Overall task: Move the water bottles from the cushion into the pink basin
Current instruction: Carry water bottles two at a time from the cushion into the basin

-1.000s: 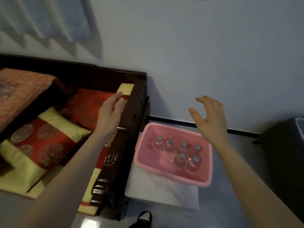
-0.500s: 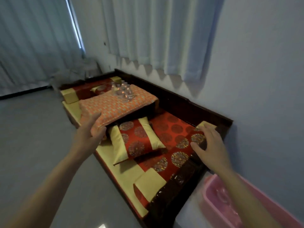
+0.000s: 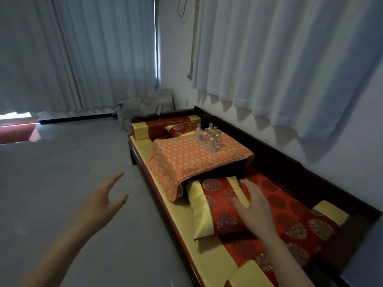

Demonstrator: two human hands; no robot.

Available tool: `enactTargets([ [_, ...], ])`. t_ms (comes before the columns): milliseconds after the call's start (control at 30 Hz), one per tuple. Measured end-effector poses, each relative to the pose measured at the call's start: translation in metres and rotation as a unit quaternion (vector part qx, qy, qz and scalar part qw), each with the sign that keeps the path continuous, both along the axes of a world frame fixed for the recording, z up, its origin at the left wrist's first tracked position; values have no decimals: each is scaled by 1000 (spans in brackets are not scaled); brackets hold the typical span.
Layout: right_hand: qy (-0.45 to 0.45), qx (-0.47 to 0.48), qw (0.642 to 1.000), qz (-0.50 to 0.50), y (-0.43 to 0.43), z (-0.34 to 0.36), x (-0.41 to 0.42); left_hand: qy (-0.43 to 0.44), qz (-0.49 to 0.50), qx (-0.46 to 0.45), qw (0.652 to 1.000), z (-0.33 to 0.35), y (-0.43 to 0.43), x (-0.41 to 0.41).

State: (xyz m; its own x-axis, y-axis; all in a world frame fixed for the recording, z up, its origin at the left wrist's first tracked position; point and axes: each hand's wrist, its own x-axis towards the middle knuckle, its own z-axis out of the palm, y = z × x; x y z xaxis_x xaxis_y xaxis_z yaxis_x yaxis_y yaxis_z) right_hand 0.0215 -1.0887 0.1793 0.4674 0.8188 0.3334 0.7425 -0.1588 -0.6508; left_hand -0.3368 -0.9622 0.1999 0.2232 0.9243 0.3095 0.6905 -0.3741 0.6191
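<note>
Where the head view looks down along a low dark wooden daybed (image 3: 290, 162) set against the wall, a cluster of small clear water bottles (image 3: 209, 136) stands upright on the far part of an orange patterned cushion (image 3: 192, 160), close to its back right corner and near the wooden backrest. The pink basin does not appear anywhere in this view. The left hand (image 3: 101, 200) hangs in the air over the grey floor (image 3: 62, 162), beside the daybed's front edge, its fingers (image 3: 116, 178) spread apart and holding nothing. The right hand (image 3: 256, 206) is palm down over a red and yellow pillow (image 3: 217, 206) that sticks out from under the orange cushion; its fingers are loosely splayed and grip nothing, and whether the palm actually touches the fabric cannot be told. Both hands are well apart from the bottles. Behind the cushion lie another red and yellow pillow (image 3: 180, 129) and a bolster (image 3: 157, 126). Pale curtains (image 3: 279, 59) hang above.
</note>
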Motion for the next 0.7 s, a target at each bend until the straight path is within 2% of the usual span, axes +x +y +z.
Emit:
enactTargets([
  [67, 24, 8, 1000, -8, 24, -8, -10, -6, 10, -16, 1000, -11, 25, -23],
  [233, 116, 1, 993, -35, 86, -26, -18, -83, 14, -86, 993, -21, 94, -46],
  [367, 149, -8, 988, -49, 143, -35, -10, -142, 21, -105, 984, -25, 150, -33],
  [567, 136, -4, 989, -61, 251, -53, 20, -160, 9, -124, 979, -27, 252, -9],
  [700, 213, -2, 974, -83, 330, -67, 46, -247, 25, -176, 953, -17, 333, 10],
])
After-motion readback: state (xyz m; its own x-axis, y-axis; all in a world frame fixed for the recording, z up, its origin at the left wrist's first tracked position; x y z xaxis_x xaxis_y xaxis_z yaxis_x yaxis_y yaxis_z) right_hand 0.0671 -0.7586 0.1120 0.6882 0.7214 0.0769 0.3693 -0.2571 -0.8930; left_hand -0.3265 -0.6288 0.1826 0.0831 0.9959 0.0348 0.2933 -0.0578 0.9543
